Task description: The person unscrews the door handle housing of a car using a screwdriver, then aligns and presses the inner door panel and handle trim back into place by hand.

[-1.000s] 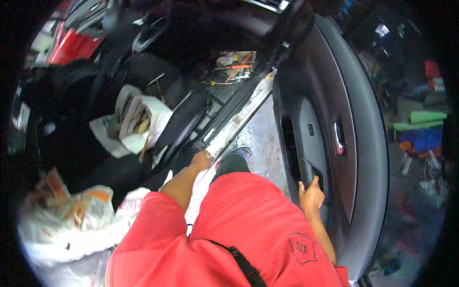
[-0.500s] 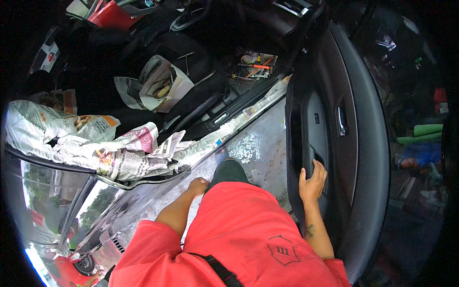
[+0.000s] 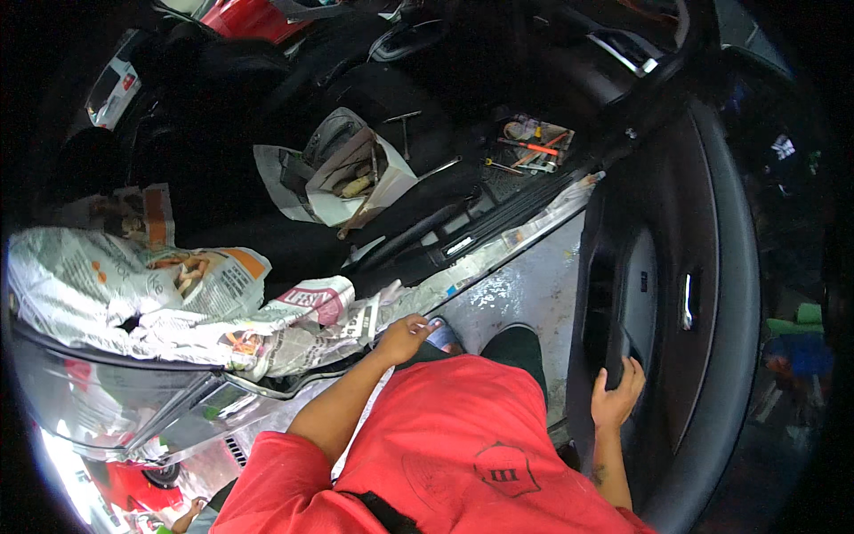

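Observation:
On the right, my right hand (image 3: 618, 396) is wrapped over the pull handle (image 3: 626, 343) in the armrest of the dark car door (image 3: 689, 187), thumb on the near side, fingers in the recess. My left hand (image 3: 406, 340) is beside the sill, near crumpled newspaper (image 3: 307, 307) laid over the car's edge. Its fingers are loosely bent and apart, and I see nothing in them. The door stands wide, and I am between it and the car body, one foot close to the sill.
A white paper-lined box (image 3: 342, 206) with tools sits on the dark seat. A T-shaped tool (image 3: 404, 129) lies behind it. Orange-handled tools (image 3: 534, 147) rest on newspaper on the car floor. Newspaper strips cover the sill (image 3: 498, 249). Behind me, another person's hand (image 3: 189, 514) shows at lower left.
My left hand has risen forward toward the papered sill. A foot has stepped up near the sill, and my view has shifted. My right hand stays on the door pull.

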`<act>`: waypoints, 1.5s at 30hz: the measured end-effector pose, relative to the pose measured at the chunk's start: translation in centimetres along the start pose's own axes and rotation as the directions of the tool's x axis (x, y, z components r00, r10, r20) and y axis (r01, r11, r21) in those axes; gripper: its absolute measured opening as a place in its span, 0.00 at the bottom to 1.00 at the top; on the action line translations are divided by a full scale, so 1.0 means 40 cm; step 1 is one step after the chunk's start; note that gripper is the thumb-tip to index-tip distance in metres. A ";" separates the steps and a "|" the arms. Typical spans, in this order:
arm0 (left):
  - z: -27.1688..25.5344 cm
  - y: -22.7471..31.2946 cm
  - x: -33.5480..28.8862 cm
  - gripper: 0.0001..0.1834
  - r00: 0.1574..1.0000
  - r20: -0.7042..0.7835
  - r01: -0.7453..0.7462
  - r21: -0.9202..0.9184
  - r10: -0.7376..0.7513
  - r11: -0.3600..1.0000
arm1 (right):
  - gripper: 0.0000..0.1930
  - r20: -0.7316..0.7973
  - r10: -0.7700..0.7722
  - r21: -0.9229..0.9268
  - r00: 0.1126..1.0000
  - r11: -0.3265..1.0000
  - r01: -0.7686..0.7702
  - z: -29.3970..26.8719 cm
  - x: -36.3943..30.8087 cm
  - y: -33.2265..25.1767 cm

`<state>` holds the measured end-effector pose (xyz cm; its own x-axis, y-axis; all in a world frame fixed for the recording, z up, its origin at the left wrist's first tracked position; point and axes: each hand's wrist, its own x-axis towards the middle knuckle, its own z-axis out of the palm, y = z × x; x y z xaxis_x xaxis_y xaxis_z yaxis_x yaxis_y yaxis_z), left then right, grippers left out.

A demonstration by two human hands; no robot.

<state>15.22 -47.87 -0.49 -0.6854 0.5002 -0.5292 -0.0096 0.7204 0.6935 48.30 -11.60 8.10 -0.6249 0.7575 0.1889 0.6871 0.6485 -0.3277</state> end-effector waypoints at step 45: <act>-0.357 0.390 1.162 0.20 0.516 -0.853 0.472 0.208 -0.077 0.857 | 0.14 0.682 -0.499 0.086 0.535 0.781 0.619 1.597 1.259 -0.323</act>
<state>-27.19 -20.23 -7.27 -0.9740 -0.2073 0.0910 -0.1801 0.9532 0.2429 -15.73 13.39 -37.29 -0.9300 0.0304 -0.3663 0.1178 0.9687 -0.2184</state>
